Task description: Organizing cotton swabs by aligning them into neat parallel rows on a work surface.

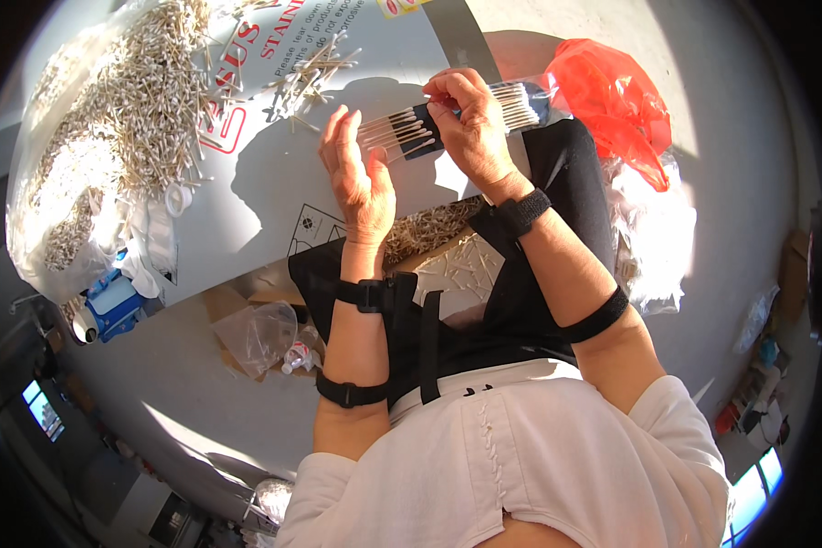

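A flat pack of cotton swabs (pixel 397 134) with a dark band across its middle is held above the grey tabletop. My right hand (pixel 473 128) pinches it near the middle, the fingers bent over its upper edge. White swab tips show through the clear wrap at the pack's right end. At the left end, bare-looking sticks reach my left hand (pixel 361 183). That hand's fingers are stretched out with the thumb apart, and the pack's end lies against the gap between them. Whether the thumb presses on the pack is hard to see.
A large clear bag (pixel 91 137) spills a heap of loose swabs at the left. A smaller swab pile (pixel 310 78) lies beyond my hands. At the right are a red plastic bag (pixel 612 96) and white bags (pixel 653 237). More swabs fill a box (pixel 457 265) below the table edge.
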Demonstrator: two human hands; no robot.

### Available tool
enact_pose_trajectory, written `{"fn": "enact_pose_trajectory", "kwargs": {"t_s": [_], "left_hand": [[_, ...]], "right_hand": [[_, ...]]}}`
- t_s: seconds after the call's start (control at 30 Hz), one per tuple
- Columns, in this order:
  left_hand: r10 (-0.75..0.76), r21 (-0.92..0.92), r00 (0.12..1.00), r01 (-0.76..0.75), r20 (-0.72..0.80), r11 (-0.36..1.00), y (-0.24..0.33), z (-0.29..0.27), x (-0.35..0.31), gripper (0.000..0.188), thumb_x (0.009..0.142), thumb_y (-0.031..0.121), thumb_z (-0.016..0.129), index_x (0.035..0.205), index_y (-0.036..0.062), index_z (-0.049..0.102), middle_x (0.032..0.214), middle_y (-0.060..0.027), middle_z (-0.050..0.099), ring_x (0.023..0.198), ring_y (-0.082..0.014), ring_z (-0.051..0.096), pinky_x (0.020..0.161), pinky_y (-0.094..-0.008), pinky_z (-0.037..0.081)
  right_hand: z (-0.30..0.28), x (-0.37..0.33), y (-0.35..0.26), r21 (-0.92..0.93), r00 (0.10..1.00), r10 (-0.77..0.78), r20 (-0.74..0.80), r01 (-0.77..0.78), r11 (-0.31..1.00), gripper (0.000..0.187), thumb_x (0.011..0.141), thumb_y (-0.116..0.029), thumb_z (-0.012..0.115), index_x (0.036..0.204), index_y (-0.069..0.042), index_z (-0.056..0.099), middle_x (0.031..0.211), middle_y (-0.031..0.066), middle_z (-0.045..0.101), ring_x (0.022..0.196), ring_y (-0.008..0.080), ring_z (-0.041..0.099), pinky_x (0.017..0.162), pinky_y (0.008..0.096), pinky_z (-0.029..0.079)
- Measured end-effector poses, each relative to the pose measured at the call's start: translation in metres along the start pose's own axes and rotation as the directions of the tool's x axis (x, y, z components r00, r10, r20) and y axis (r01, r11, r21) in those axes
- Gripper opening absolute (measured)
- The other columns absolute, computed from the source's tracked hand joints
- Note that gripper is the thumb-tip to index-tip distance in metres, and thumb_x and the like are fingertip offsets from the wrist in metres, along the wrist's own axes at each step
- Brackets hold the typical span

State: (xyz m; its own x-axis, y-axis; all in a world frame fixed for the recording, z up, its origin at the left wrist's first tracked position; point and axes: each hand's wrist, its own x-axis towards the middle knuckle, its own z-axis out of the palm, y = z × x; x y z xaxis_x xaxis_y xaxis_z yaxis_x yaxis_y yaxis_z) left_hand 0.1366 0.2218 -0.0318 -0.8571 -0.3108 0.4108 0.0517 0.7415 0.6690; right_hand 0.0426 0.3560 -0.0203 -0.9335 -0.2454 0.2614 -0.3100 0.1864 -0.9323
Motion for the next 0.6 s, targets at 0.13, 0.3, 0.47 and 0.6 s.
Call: {"fn": "enact_pose_trajectory", "kwargs": {"t_s": [0.13, 0.3, 0.47, 0.6], "left_hand": [[-0.214, -0.339, 0.962, 0.147, -0.169, 0.929, 0.002, 0.019, 0.001, 0.047, 0.098, 0.020, 0.052, 0.139, 0.0007, 0.042, 0.144, -0.0175, 0.040, 0.136, -0.0312, 0.037, 0.113, -0.0428, 0.029], [-0.281, -0.370, 0.937, 0.191, -0.207, 0.909, 0.004, 0.019, 0.008, 0.043, 0.093, 0.013, 0.056, 0.134, 0.0018, 0.047, 0.137, -0.0162, 0.046, 0.128, -0.0299, 0.044, 0.107, -0.0408, 0.036], [-0.369, 0.263, 0.873, 0.456, -0.320, 0.850, -0.040, -0.022, 0.034, 0.020, 0.082, 0.022, 0.071, 0.088, 0.0043, 0.063, 0.092, -0.0099, 0.062, 0.096, -0.0284, 0.057, 0.085, -0.0403, 0.046], [-0.384, 0.559, 0.900, 0.431, -0.207, 0.708, -0.043, -0.027, 0.053, 0.024, 0.079, 0.028, 0.071, 0.083, 0.0046, 0.064, 0.091, -0.0111, 0.064, 0.092, -0.0316, 0.061, 0.081, -0.0435, 0.049]], "right_hand": [[0.021, -0.015, 0.000, 0.209, 0.996, 0.014, -0.088, 0.005, 0.978, 0.020, 0.092, 0.004, 0.054, 0.111, 0.002, 0.059, 0.118, 0.0154, 0.059, 0.106, 0.0262, 0.060, 0.092, 0.0307, 0.048], [0.024, -0.026, 0.003, 0.240, 0.999, 0.050, -0.007, -0.047, 0.970, 0.026, 0.094, 0.003, 0.052, 0.120, 0.003, 0.056, 0.128, 0.0156, 0.053, 0.116, 0.0254, 0.056, 0.101, 0.0309, 0.044], [0.018, -0.023, 0.012, 0.293, 0.994, 0.097, -0.044, -0.080, 0.953, 0.027, 0.091, 0.001, 0.060, 0.117, 0.004, 0.055, 0.126, 0.0140, 0.053, 0.113, 0.0216, 0.057, 0.099, 0.0302, 0.047], [0.018, -0.023, 0.009, 0.300, 0.992, 0.127, -0.024, -0.114, 0.947, 0.025, 0.090, 0.001, 0.061, 0.114, 0.004, 0.056, 0.126, 0.0131, 0.053, 0.112, 0.0201, 0.058, 0.098, 0.0293, 0.048]]}}
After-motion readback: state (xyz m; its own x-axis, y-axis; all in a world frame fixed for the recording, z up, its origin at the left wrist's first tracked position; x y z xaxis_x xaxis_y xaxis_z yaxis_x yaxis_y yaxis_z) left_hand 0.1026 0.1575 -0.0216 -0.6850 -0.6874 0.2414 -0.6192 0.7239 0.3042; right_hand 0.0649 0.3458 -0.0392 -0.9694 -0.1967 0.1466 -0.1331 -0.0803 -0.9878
